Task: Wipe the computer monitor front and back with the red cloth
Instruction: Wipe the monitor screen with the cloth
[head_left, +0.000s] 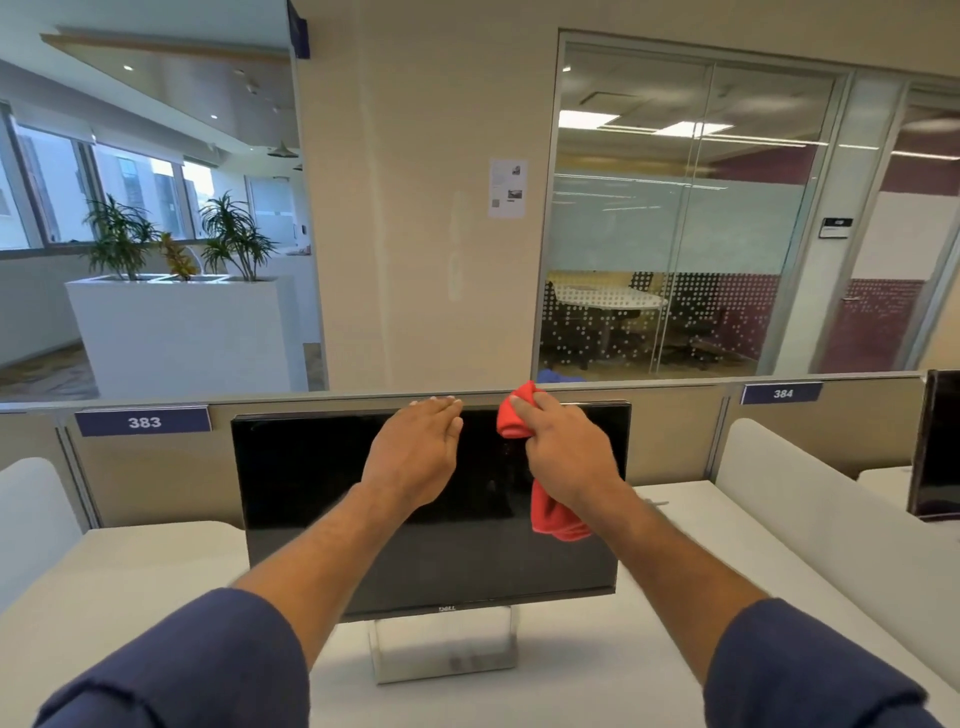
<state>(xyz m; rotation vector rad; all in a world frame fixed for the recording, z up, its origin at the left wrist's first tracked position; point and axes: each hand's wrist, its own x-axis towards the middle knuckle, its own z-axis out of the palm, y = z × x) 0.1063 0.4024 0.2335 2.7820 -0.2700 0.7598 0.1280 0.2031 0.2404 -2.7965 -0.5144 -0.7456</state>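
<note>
A black computer monitor (311, 493) with a dark screen stands on a silver stand (444, 649) in the middle of the white desk. My left hand (415, 447) reaches to the monitor's top edge with straight fingers, palm down, holding nothing. My right hand (563, 447) grips the red cloth (514, 415), bunched at the top edge of the screen right of centre. A tail of the cloth hangs below my wrist in front of the screen. The monitor's back is hidden.
A beige partition (156, 467) with labels 383 and 384 runs right behind the monitor. White padded dividers (810, 499) flank the desk on both sides. A second dark monitor (935, 441) stands at the far right. Beyond are a wall, a glass room and a white planter.
</note>
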